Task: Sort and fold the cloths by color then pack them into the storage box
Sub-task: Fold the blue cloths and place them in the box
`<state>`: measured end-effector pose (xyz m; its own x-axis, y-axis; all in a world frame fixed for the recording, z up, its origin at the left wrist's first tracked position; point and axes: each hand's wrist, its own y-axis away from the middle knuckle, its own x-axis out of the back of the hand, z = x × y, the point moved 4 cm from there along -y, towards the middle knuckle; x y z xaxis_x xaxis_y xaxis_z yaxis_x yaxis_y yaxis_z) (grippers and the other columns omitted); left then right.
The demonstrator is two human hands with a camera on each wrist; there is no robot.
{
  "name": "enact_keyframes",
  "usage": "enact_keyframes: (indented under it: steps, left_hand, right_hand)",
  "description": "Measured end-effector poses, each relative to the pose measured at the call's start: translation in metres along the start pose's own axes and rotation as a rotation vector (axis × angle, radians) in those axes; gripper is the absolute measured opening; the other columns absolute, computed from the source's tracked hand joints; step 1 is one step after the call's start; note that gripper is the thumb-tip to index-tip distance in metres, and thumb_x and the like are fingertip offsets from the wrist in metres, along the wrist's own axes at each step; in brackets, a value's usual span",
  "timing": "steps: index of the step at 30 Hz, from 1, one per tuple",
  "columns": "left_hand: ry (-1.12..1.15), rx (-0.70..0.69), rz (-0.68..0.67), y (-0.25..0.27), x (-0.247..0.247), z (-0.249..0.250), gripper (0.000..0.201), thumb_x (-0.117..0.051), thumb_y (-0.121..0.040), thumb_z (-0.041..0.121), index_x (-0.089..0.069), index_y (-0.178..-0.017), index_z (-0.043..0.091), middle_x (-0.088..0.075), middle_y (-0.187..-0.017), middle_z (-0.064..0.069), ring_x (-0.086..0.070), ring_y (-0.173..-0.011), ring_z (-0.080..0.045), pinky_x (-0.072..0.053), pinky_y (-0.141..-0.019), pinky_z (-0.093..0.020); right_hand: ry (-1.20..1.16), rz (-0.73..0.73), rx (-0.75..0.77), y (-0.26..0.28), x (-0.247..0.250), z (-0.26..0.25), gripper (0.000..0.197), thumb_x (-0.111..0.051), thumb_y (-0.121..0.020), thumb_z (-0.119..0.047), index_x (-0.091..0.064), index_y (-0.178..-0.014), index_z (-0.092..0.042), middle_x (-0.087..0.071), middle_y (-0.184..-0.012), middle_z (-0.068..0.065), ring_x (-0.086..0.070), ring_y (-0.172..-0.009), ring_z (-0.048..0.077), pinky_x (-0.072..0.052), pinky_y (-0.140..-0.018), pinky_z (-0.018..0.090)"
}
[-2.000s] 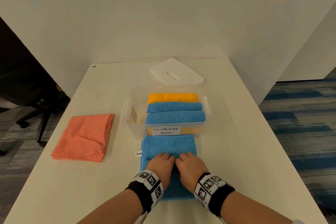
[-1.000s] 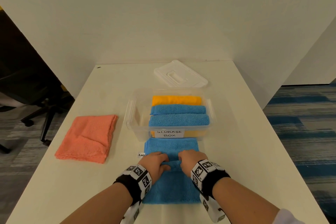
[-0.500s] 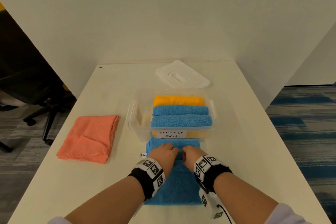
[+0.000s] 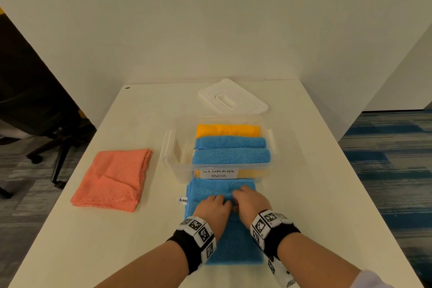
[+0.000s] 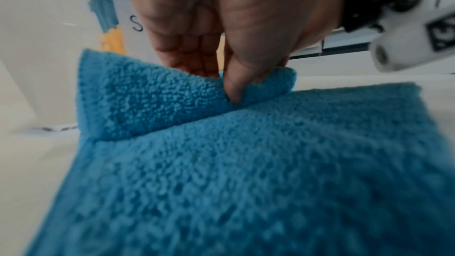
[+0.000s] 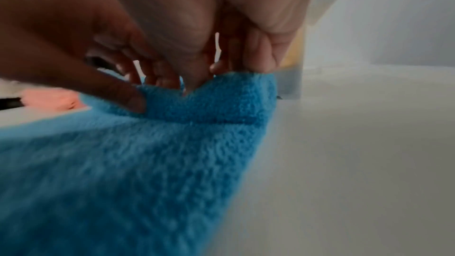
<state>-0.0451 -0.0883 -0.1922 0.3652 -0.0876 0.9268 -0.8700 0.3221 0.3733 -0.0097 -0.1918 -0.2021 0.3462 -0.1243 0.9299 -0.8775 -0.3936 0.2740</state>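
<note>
Side by side, the left hand (image 4: 214,208) and right hand (image 4: 250,201) are each pinching the far folded edge of the blue terry cloth (image 4: 231,244) lying under them on the table (image 4: 315,206), probably to fold it for the clear plastic storage box (image 4: 170,159) just beyond the fingertips.

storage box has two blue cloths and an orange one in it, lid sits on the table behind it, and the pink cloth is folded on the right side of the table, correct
Not quite: the folded pink cloth lies on the left side of the white table, as the head view shows. The clear plastic storage box does hold two blue cloths and an orange one, with its white lid behind it.
</note>
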Motion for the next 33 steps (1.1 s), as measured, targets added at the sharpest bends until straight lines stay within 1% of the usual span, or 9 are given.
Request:
enact_keyframes:
  steps: [2, 4, 6, 8, 13, 16, 21, 29, 33]
  left_hand:
    - [0.018, 0.009, -0.013, -0.005, -0.001, -0.006, 0.043, -0.053, -0.087, 0.008, -0.043, -0.129, 0.007, -0.047, -0.125, -0.014, -0.047, -0.115, -0.031, -0.040, -0.097, -0.038]
    - [0.075, 0.027, -0.017, -0.008, -0.003, -0.012, 0.044, -0.057, -0.085, 0.010, -0.045, -0.128, 0.011, -0.050, -0.123, -0.011, -0.048, -0.115, -0.029, -0.041, -0.096, -0.036]
    - [0.124, 0.049, 0.015, -0.012, -0.006, -0.018, 0.040, -0.057, -0.084, 0.014, -0.048, -0.123, 0.015, -0.053, -0.119, -0.008, -0.050, -0.113, -0.027, -0.042, -0.095, -0.036]
    - [0.178, 0.071, 0.046, -0.015, -0.008, -0.023, 0.035, -0.055, -0.086, 0.018, -0.050, -0.120, 0.019, -0.055, -0.118, -0.004, -0.051, -0.112, -0.024, -0.043, -0.094, -0.035]
    - [0.331, 0.084, 0.096, -0.019, -0.006, -0.030, 0.027, -0.050, -0.093, 0.020, -0.049, -0.119, 0.018, -0.058, -0.117, -0.001, -0.055, -0.107, -0.020, -0.043, -0.091, -0.031]
    - [0.343, 0.065, 0.128, -0.013, -0.004, -0.029, 0.023, -0.050, -0.092, 0.018, -0.044, -0.114, 0.014, -0.059, -0.110, -0.003, -0.056, -0.098, -0.022, -0.041, -0.081, -0.030]
    - [0.181, -0.008, 0.149, -0.003, -0.009, -0.024, 0.035, -0.048, -0.081, 0.012, -0.044, -0.115, 0.016, -0.052, -0.114, -0.002, -0.051, -0.103, -0.022, -0.038, -0.085, -0.031]
    - [0.133, -0.055, 0.188, 0.006, 0.012, -0.016, 0.034, -0.046, -0.082, 0.009, -0.043, -0.115, 0.014, -0.053, -0.114, -0.004, -0.051, -0.100, -0.025, -0.037, -0.083, -0.031]
    - [0.149, -0.084, 0.173, 0.028, -0.011, -0.004, 0.035, -0.044, -0.081, 0.008, -0.044, -0.115, 0.017, -0.053, -0.114, 0.000, -0.051, -0.101, -0.023, -0.038, -0.086, -0.032]
  right_hand:
    - [0.098, 0.022, 0.092, 0.006, -0.003, -0.007, 0.016, -0.042, -0.094, -0.010, -0.053, -0.105, -0.014, -0.051, -0.107, 0.008, -0.057, -0.096, 0.030, -0.035, -0.068, 0.033]
    - [0.118, 0.064, 0.122, 0.014, -0.001, -0.011, 0.022, -0.052, -0.088, -0.008, -0.056, -0.109, -0.012, -0.056, -0.107, 0.008, -0.060, -0.092, 0.028, -0.043, -0.068, 0.033]
    - [0.120, 0.130, 0.167, 0.020, -0.002, -0.012, 0.032, -0.082, -0.060, -0.017, -0.064, -0.086, -0.018, -0.060, -0.084, -0.001, -0.061, -0.069, 0.017, -0.047, -0.055, 0.023]
    - [0.104, 0.155, 0.185, 0.021, -0.012, -0.006, 0.043, -0.092, -0.038, -0.025, -0.062, -0.069, -0.024, -0.056, -0.072, -0.009, -0.055, -0.061, 0.009, -0.044, -0.045, 0.016]
    - [0.182, 0.252, 0.242, 0.018, -0.018, -0.002, 0.038, -0.091, -0.038, -0.019, -0.059, -0.058, -0.023, -0.055, -0.068, -0.008, -0.036, -0.075, 0.011, -0.041, -0.044, 0.018]
    - [0.205, 0.223, 0.255, 0.013, -0.016, -0.001, 0.038, -0.091, -0.032, -0.020, -0.058, -0.051, -0.024, -0.052, -0.059, -0.009, -0.049, -0.068, 0.012, -0.043, -0.045, 0.019]
    - [0.244, 0.132, 0.238, 0.005, -0.015, 0.002, 0.038, -0.088, -0.026, -0.022, -0.058, -0.047, -0.025, -0.051, -0.055, -0.011, -0.056, -0.057, 0.011, -0.043, -0.045, 0.020]
    - [0.289, 0.223, 0.252, 0.025, 0.007, 0.000, 0.032, -0.086, -0.037, -0.021, -0.059, -0.053, -0.024, -0.052, -0.061, -0.006, -0.056, -0.060, 0.016, -0.043, -0.045, 0.026]
    - [0.297, 0.228, 0.341, 0.056, -0.009, -0.004, 0.027, -0.083, -0.043, -0.025, -0.058, -0.055, -0.027, -0.051, -0.062, -0.009, -0.053, -0.061, 0.014, -0.043, -0.050, 0.026]
